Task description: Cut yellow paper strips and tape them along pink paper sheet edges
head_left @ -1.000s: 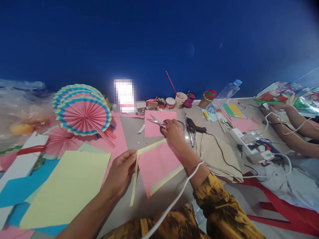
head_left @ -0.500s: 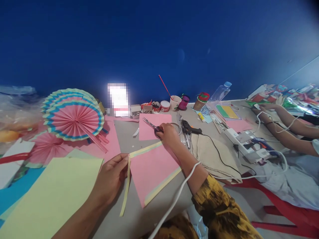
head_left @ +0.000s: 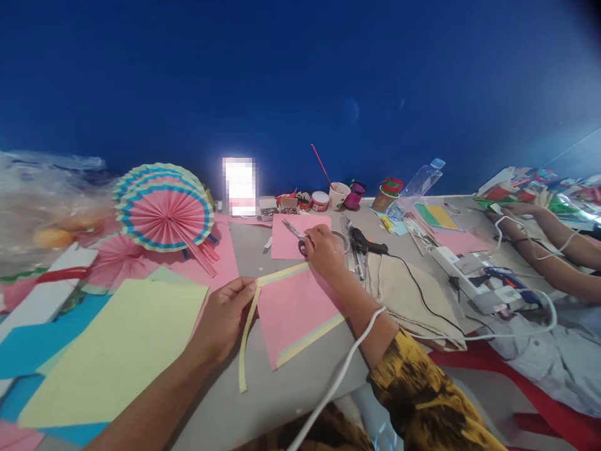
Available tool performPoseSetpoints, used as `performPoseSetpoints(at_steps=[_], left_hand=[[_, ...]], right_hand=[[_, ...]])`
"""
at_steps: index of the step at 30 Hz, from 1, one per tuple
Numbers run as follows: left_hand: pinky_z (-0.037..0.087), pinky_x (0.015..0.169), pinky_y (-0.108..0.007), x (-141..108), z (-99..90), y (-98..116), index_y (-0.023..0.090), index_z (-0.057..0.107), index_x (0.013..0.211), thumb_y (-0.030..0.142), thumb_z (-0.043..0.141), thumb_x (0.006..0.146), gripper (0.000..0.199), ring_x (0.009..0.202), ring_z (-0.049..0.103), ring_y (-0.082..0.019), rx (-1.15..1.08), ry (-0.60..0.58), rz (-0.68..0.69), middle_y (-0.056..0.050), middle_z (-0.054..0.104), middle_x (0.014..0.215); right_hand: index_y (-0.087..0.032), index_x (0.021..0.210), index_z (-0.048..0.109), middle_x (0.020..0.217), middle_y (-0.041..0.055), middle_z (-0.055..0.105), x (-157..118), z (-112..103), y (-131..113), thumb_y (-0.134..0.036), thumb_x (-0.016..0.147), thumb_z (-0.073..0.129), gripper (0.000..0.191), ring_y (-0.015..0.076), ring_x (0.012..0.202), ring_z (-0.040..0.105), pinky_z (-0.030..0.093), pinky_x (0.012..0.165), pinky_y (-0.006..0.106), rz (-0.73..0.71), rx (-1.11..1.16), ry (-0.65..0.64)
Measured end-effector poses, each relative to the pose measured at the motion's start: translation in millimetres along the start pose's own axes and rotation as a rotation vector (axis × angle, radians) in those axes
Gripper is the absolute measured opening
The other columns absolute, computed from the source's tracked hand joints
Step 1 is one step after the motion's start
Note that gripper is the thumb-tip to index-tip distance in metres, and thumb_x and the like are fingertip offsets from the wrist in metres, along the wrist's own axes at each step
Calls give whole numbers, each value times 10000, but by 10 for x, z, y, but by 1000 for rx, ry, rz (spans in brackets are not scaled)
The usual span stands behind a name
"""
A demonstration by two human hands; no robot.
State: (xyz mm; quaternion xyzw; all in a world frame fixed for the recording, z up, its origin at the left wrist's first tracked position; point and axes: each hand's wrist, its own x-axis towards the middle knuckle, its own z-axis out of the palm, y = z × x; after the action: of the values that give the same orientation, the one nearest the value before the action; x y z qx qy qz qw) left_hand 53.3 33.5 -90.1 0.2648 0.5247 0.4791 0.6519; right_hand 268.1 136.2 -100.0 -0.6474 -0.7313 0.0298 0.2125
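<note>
Between the thumb and fingers of my left hand (head_left: 230,316) is the upper left corner of a pink sheet (head_left: 300,313) edged with yellow and pale green bands. A loose yellow strip (head_left: 247,341) hangs down from that corner. My right hand (head_left: 325,250) is at the handles of black-handled scissors (head_left: 295,232), fingers bent over them. The blades point up and left over a smaller pink sheet (head_left: 284,247). Left of my left hand lies a large pale yellow sheet (head_left: 113,351).
Pleated paper fans (head_left: 164,216) stand at the back left. Right of my right hand are a glue gun (head_left: 369,243), a beige cloth (head_left: 408,300) and a power strip (head_left: 462,275). A white cable (head_left: 338,373) crosses my right forearm. Another person's arms (head_left: 539,250) reach in at right.
The view has shifted, so most things appear further right. My right hand's fingers look more spread over the scissors' handles. My left hand still holds the corner.
</note>
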Motion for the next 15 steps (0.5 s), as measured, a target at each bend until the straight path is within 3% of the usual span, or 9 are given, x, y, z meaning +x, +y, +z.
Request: performPoseSetpoints(at_steps=[3, 6, 8, 11, 15], left_hand=[[460, 536, -235, 7, -5, 3, 169, 739, 799, 438, 967, 515, 453, 564, 571, -135, -6, 3, 17, 15, 636, 622], [470, 541, -233, 32, -46, -8, 175, 743, 821, 421, 957, 547, 426, 577, 579, -138, 13, -12, 29, 9, 651, 637], [470, 534, -232, 48, -73, -15, 178, 746, 835, 422, 948, 578, 407, 571, 576, -137, 43, -18, 54, 3, 664, 646], [458, 510, -226, 60, -87, -16, 173, 741, 805, 451, 941, 603, 398, 539, 553, -128, 90, -13, 89, 1, 654, 617], [442, 489, -221, 48, -68, -14, 169, 726, 751, 549, 922, 622, 446, 528, 522, -119, 33, -66, 78, 5, 614, 592]], right_hand=[[-196, 1049, 791, 1126, 93, 751, -55, -30, -95, -198, 1032, 512, 279, 223, 1059, 660, 445, 934, 306, -100, 128, -18], [-222, 1051, 795, 1025, 49, 788, -147, -73, -259, -183, 953, 588, 233, 217, 1028, 661, 448, 939, 307, -324, 277, -207], [-218, 996, 797, 911, 29, 775, -214, -110, -369, -215, 938, 613, 193, 208, 911, 652, 438, 868, 301, -414, 291, -320], [-192, 823, 760, 741, -5, 696, -279, -180, -474, -212, 926, 616, 178, 164, 728, 572, 368, 714, 279, -392, 242, -393], [-198, 746, 698, 697, -30, 649, -298, -271, -511, -230, 940, 605, 218, 136, 657, 487, 265, 607, 276, -301, 209, -425]])
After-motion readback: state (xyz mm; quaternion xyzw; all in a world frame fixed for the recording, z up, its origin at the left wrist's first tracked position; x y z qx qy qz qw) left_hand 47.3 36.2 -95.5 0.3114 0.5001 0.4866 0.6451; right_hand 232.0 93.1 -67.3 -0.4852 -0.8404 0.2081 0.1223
